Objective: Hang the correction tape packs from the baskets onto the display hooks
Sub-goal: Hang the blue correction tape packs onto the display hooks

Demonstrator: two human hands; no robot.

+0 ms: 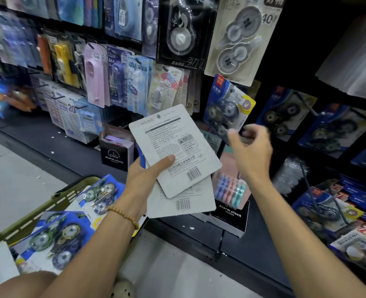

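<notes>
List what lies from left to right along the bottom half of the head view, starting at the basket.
Green basket with blue correction tape packs → left hand gripping white-backed packs → black alarm clock box → right hand → blue packs on hooks.

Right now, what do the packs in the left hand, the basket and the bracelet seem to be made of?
Packs in the left hand: most likely matte grey-white cardboard; flat printed backs with barcodes, stiff edges.
Basket: probably olive-green moulded plastic; a slotted rim and smooth, dull wall.
Bracelet: small round tan beads, perhaps wood; the exact material stays open.
Packs in the basket: apparently blue printed card under clear glossy plastic blisters that catch the light.
</notes>
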